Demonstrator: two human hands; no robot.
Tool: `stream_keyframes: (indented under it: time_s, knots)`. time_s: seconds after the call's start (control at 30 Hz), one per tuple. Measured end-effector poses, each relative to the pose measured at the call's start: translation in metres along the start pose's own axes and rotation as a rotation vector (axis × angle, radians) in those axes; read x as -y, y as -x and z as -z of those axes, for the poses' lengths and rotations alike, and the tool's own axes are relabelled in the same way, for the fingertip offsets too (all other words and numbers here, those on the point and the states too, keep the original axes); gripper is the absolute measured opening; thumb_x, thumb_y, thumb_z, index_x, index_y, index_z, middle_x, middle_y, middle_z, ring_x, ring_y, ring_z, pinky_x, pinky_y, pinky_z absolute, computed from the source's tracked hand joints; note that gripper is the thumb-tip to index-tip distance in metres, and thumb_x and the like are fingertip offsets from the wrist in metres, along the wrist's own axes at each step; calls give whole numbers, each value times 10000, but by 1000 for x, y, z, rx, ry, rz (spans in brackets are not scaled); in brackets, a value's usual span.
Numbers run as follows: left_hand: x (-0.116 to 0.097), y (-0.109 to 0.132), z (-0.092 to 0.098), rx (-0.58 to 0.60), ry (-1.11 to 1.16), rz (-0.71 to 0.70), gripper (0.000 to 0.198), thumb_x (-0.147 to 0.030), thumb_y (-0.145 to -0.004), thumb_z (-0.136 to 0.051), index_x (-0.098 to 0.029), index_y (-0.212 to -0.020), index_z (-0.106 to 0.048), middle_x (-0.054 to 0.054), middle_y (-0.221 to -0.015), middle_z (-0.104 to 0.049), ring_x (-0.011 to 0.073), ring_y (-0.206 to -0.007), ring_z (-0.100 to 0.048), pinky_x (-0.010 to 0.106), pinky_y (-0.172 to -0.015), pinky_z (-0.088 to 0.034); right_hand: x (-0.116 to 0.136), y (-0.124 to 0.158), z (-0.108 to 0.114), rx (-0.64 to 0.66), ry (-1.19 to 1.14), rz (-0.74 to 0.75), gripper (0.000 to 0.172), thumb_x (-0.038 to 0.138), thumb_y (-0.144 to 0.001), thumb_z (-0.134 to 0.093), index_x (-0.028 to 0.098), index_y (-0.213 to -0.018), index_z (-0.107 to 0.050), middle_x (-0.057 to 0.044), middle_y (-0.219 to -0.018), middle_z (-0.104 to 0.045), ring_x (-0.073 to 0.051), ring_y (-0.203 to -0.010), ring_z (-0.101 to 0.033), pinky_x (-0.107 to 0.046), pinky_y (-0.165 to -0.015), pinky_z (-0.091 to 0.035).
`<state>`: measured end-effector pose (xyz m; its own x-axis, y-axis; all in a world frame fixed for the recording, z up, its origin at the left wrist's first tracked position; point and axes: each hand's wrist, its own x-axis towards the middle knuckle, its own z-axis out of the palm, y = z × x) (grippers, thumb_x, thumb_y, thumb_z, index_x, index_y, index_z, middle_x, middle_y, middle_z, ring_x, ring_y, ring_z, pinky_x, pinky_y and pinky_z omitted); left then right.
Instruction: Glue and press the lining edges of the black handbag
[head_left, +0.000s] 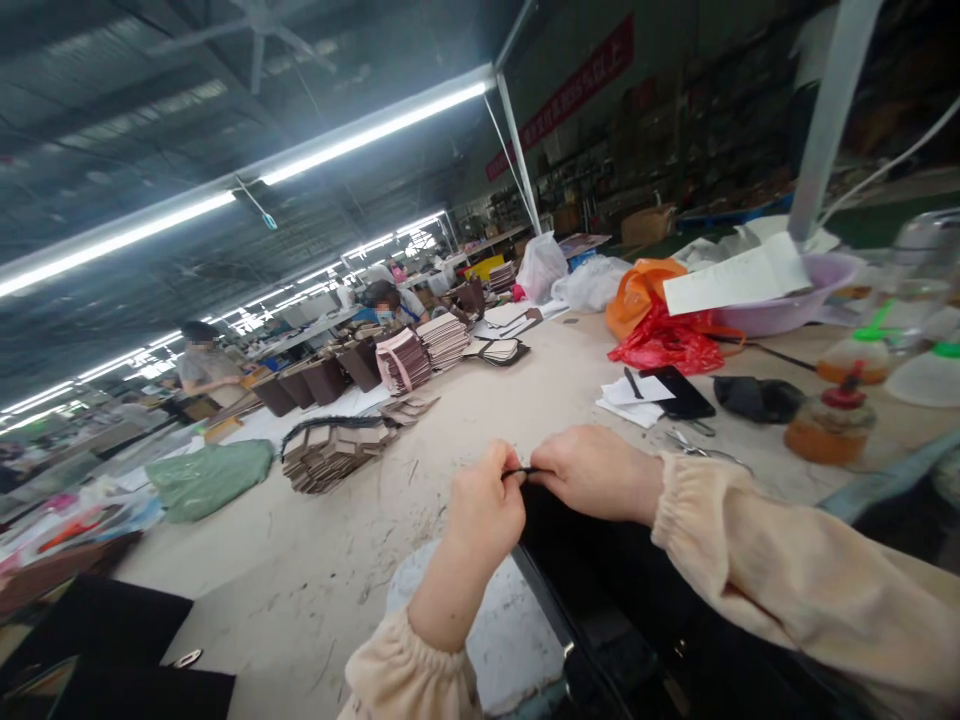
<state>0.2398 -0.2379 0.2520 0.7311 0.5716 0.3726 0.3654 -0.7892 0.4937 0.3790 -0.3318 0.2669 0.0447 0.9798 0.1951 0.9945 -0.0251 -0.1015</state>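
A large black piece [600, 570], partly shiny like a bag body, lies below my hands at the near edge of the table. My left hand [487, 495] pinches a thin black edge or strip [523, 471] between thumb and fingers. From the other side, my right hand [589, 468] is closed on the same black edge, its knuckles upward. The two hands nearly meet. What lies inside the fingers is mostly hidden. Under the black piece, a whitish slab [510, 625] shows, stained with dark marks.
Stacked brown pieces [337, 452] and a green bag [210, 478] lie to the left. A phone [679, 392], scissors [701, 447] and a bottle of amber liquid [832, 425] are on the right. Behind stand a red plastic bag [667, 340] and a purple basin [787, 300]. Co-workers [206, 365] sit farther back.
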Motion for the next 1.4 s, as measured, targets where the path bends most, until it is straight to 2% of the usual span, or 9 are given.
stream_keyframes:
  time_s: [0.27, 0.4, 0.57, 0.63, 0.77, 0.9, 1.03, 1.27, 1.4]
  knots:
    - [12, -3, 4, 18, 34, 36, 117, -99, -739, -520, -216, -732, -524, -38, -657, -611, 124, -630, -559, 241, -610, -375, 9, -9, -3, 25, 65, -44, 368, 341, -905, -367, 198, -844, -701, -93, -829, -722, -239, -793, -681, -300, -645, -445]
    - [13, -4, 2, 5, 106, 29, 121, -96, -731, -523, -216, -745, -518, -41, -662, -618, 123, -632, -562, 239, -606, -377, 10, -14, -1, 41, 40, -9, 304, 386, -853, -459, 212, -879, -707, -83, -815, -723, -243, -790, -680, -294, -638, -452]
    - [18, -4, -1, 20, 308, 90, 114, -120, -728, -553, -207, -743, -481, -33, -675, -630, 127, -641, -577, 245, -622, -406, 15, -20, -3, 27, 66, -29, 306, 355, -850, -464, 190, -874, -721, -106, -812, -725, -244, -784, -679, -298, -653, -457]
    - [21, -2, 1, 35, 447, 141, 121, -162, -749, -567, -206, -816, -476, -13, -744, -660, 135, -696, -608, 259, -674, -437, 15, -21, -4, 34, 63, -32, 319, 371, -861, -460, 195, -863, -726, -105, -821, -727, -243, -807, -677, -297, -667, -456]
    - [25, 11, 13, 11, 649, 233, 321, -237, -740, -621, -191, -1020, -469, 85, -1105, -632, 181, -999, -616, 314, -857, -459, 10, -21, -4, 34, 51, -35, 324, 423, -857, -487, 213, -836, -733, -91, -803, -729, -238, -813, -673, -286, -650, -444]
    - [24, 27, 25, 55, 533, 295, 450, -243, -705, -656, -184, -1111, -471, 105, -1139, -611, 208, -1001, -619, 367, -879, -471, 5, -21, -5, 9, 42, -22, 343, 449, -863, -485, 220, -809, -735, -80, -770, -728, -227, -776, -672, -283, -626, -429]
    - [17, 33, 30, 12, 293, 252, 362, -229, -722, -639, -193, -1062, -520, 71, -1041, -657, 205, -947, -644, 366, -868, -481, 1, -22, -9, -21, 42, -7, 322, 437, -854, -503, 223, -793, -736, -75, -754, -729, -223, -759, -671, -280, -613, -420]
    - [13, 16, 29, 75, -24, 234, 326, -300, -775, -599, -172, -1074, -620, 66, -953, -713, 215, -906, -657, 345, -820, -474, -1, -18, -9, -41, 29, -1, 311, 420, -852, -509, 220, -776, -734, -70, -736, -727, -221, -746, -671, -276, -590, -402]
    - [13, 3, 23, 143, -17, 201, 269, -338, -806, -559, -181, -970, -703, 42, -888, -724, 189, -804, -639, 288, -712, -450, -3, -15, -6, -40, 10, -13, 312, 428, -851, -509, 224, -781, -734, -65, -747, -727, -219, -746, -668, -275, -583, -396]
